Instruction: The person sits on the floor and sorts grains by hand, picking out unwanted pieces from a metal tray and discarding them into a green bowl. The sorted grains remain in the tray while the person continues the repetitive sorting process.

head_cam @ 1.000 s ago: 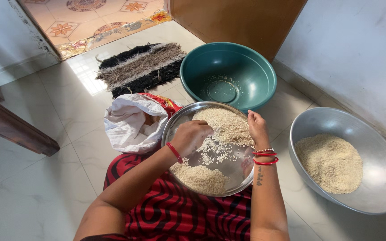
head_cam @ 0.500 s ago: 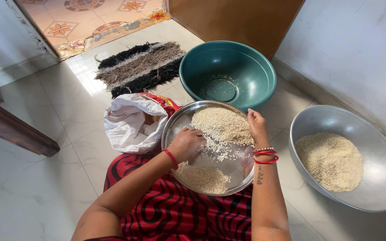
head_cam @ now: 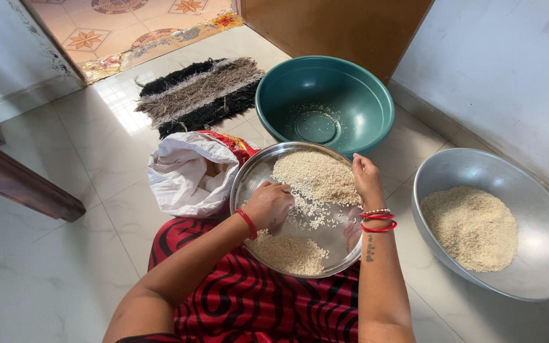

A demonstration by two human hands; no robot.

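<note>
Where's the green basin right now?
Head view, top centre: the green basin sits on the floor beyond the steel plate of rice, right of the striped mat.

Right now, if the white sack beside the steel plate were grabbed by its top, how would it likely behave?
The white sack looks crumpled and slumped open, so it would probably fold and sag rather than hold shape. Its woven surface seems slick, perhaps slipping in a loose grip. How full it is cannot be seen, so its weight is uncertain.

Green tub [head_cam: 357,95] with few grains, steel bowl [head_cam: 541,267] of rice, white sack [head_cam: 182,174] (open), striped mat [head_cam: 198,92], wooden door [head_cam: 338,22].
</note>
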